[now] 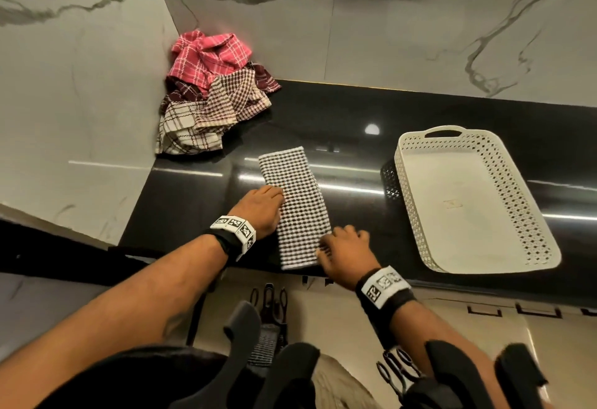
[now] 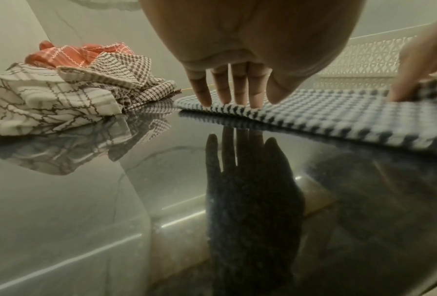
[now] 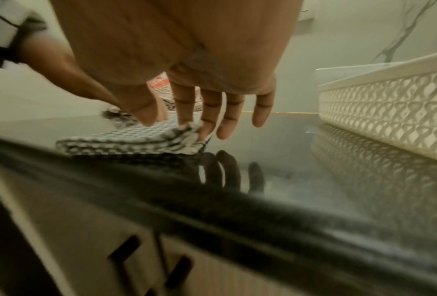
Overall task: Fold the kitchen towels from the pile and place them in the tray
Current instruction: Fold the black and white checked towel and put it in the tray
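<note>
— Where's the towel being worked on?

— The black-and-white checked towel (image 1: 295,205) lies folded into a long strip on the dark countertop (image 1: 352,111), running from about 12 o'clock down to the near edge at 6. The white tray (image 1: 536,202) sits well apart at its 3 o'clock, and the pile of towels (image 1: 206,95) is heaped in the corner at roughly 10 o'clock.

— And the left hand?

— The left hand (image 1: 261,206) is flat, fingers (image 2: 222,84) straight and together, tips pressing on the strip's left long edge. It grasps nothing.

— The right?

— The right hand (image 1: 345,253) is at the strip's near right corner, about 5 o'clock. In the right wrist view the corner is bunched up between the thumb and the first fingers (image 3: 187,104), so it seems to pinch the cloth there, though the blur makes that less than certain. Its outer fingers hang straight, clear of the towel.
</note>
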`<state>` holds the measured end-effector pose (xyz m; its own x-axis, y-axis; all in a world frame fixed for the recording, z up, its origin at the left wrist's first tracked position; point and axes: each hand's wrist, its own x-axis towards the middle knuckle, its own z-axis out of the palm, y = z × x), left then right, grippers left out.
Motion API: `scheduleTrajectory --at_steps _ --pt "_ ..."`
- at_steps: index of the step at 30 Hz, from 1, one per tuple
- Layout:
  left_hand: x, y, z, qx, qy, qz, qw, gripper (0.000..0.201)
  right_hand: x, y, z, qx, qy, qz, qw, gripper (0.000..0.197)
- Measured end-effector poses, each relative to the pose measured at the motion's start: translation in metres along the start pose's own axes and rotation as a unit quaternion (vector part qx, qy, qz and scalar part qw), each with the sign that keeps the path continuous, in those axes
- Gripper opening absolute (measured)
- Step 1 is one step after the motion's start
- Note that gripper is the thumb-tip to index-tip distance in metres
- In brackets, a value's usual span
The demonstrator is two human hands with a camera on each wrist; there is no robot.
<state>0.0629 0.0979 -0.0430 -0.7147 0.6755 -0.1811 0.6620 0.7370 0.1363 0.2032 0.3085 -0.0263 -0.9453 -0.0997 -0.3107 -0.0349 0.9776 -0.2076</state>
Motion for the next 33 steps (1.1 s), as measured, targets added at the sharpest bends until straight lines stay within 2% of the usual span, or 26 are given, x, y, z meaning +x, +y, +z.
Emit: scheduleTrajectory --at_steps 4,6,8,10,13,16,18,21,23,24,27,29,31,33 --pt "-0.026 0.007 0.006 -0.011 -0.059 -0.014 0.998 0.065 -0.019 -0.008 0.011 0.017 0.027 -0.074 0.997 0.045" --pt "-0.044 0.009 0.013 -0.026 -0.045 0.009 0.999 0.081 -0.018 -0.001 0.015 0.034 0.032 -0.107 0.993 0.066" --pt "-0.064 0.014 0.025 -0.014 -0.032 0.05 0.998 0.095 -0.014 0.007 0.02 0.032 -0.01 -0.134 0.99 0.094" --pt "-0.08 0.018 0.044 0.026 -0.036 0.077 0.996 0.105 -0.01 0.013 0.026 -0.006 -0.054 -0.151 0.987 0.108" --pt "-0.09 0.024 0.064 0.059 -0.022 0.058 0.996 0.107 -0.01 0.014 0.035 -0.053 -0.044 -0.15 0.986 0.102" --pt "-0.091 0.027 0.069 0.003 0.013 0.05 0.999 0.11 -0.013 0.012 0.042 -0.039 -0.001 -0.139 0.99 0.093" --pt "-0.095 0.027 0.068 -0.057 0.039 0.07 0.995 0.1 -0.018 0.012 0.046 0.001 0.022 -0.144 0.989 0.081" --pt "-0.1 0.024 0.063 -0.139 0.1 0.096 0.981 0.071 -0.021 0.013 0.047 0.118 0.075 -0.127 0.982 0.054" --pt "-0.1 0.021 0.056 -0.208 0.12 0.064 0.969 0.057 -0.02 0.011 0.043 0.216 0.1 -0.089 0.967 0.037" --pt "-0.101 0.019 0.051 -0.24 0.11 0.04 0.964 0.054 -0.019 0.009 0.039 0.261 0.098 -0.066 0.958 0.03" --pt "-0.101 0.015 0.036 -0.295 0.096 0.006 0.95 0.032 -0.018 0.001 0.027 0.339 0.094 -0.035 0.935 0.028" --pt "-0.1 0.016 0.024 -0.335 0.098 -0.001 0.937 0.016 -0.018 -0.005 0.021 0.408 0.091 -0.016 0.908 0.022" --pt "-0.095 0.02 0.016 -0.382 0.106 -0.024 0.918 0.01 -0.018 -0.009 0.02 0.462 0.09 0.012 0.882 0.02" --pt "-0.09 0.019 0.013 -0.413 0.109 -0.05 0.903 0.008 -0.015 -0.013 0.025 0.478 0.099 0.059 0.871 0.015"
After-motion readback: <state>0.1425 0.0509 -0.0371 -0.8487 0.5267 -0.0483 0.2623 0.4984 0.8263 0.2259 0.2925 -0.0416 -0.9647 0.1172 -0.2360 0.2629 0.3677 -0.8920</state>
